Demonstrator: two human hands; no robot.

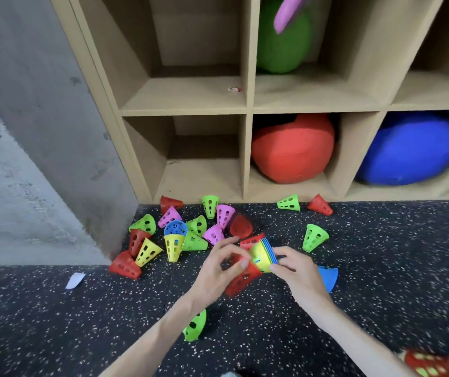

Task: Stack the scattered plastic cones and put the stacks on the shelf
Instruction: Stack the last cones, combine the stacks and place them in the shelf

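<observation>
My right hand (294, 263) grips a nested stack of cones (263, 254) above the speckled floor (54, 322), while my left hand (222, 268) pinches its yellow end. Loose cones (174, 240) lie scattered before the wooden shelf (248, 110).

Cones (175, 247) red, green, pink, yellow, blue; floor (54, 322) black, white-speckled; shelf (249, 112) tan.

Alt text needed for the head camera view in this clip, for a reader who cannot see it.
Two bare hands, left hand and right hand, hold a nested stack of yellow, green and blue plastic cones above a speckled black floor. Loose perforated cones lie scattered before a wooden cubby shelf.
</observation>
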